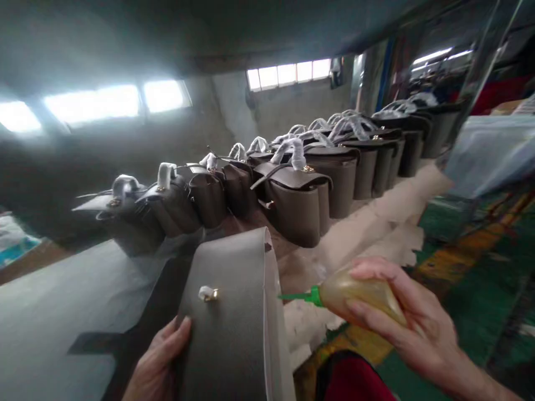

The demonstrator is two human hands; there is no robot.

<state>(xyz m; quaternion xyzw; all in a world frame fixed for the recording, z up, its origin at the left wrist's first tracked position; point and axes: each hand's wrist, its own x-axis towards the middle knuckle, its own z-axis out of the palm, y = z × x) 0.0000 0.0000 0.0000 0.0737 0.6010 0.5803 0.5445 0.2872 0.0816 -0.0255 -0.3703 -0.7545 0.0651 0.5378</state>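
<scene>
Now hands grip separately: left (pixel 156 365) a smooth grey leather panel (pixel 228 317), right (pixel 412 326) a soft amber glue bottle (pixel 355 291).

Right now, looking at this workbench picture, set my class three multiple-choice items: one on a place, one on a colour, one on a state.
1. Where does the nozzle of the glue bottle point?
A. at the edge of the grey bag panel
B. at the floor
C. at the windows

2. What colour is the bottle's nozzle?
A. red
B. green
C. white

3. How is the right hand engaged?
A. open and idle
B. flat on the bench
C. closed around the bottle

Answers:
1 A, the tip sits right by the panel's pale side edge, while the left hand steadies the panel.
2 B, nozzle and collar are bright green.
3 C, the fingers wrap the amber bottle in a firm grip.

Behind stands a row of brown handbags with wrapped handles.
</scene>
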